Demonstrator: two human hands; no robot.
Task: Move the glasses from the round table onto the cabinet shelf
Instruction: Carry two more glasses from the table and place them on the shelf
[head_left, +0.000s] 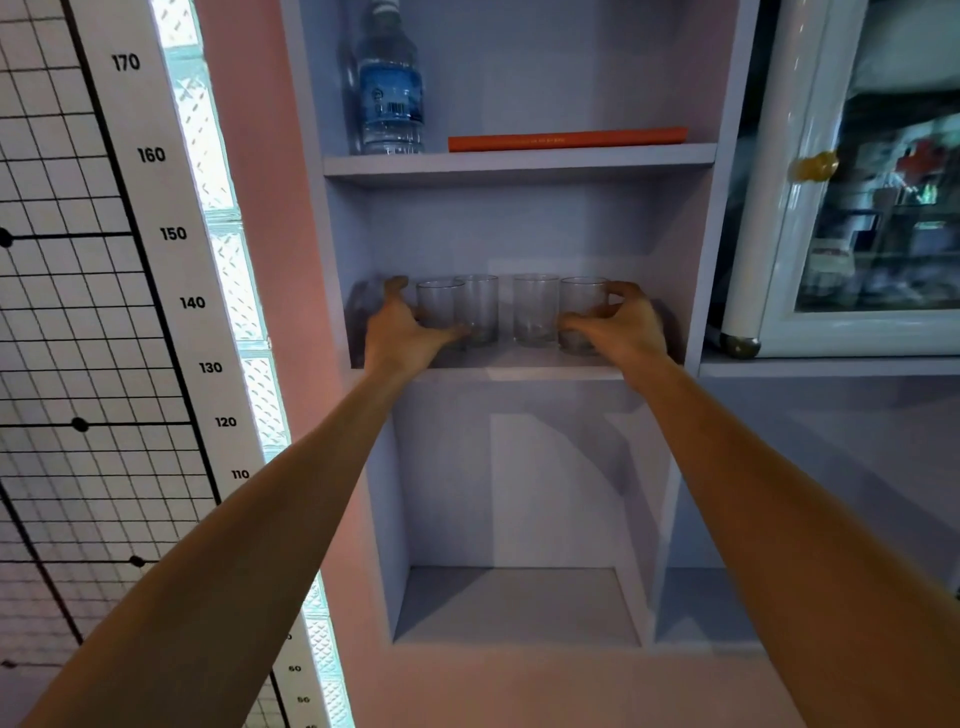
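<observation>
Several clear tumblers stand in a row on the middle shelf (519, 371) of a pale lilac cabinet. My left hand (402, 327) wraps the leftmost glass (439, 306), thumb in front and fingers behind it. My right hand (618, 325) grips the rightmost glass (582, 304) the same way. Between them two more glasses stand untouched, one at the left (480, 306) and one at the right (535, 309). The round table is out of view.
A water bottle (389, 88) and a flat orange book (566, 139) sit on the shelf above. Below is an open compartment (519, 603). A glass-door cabinet (857, 208) with a yellow knob stands to the right. A height chart (171, 234) hangs on the left wall.
</observation>
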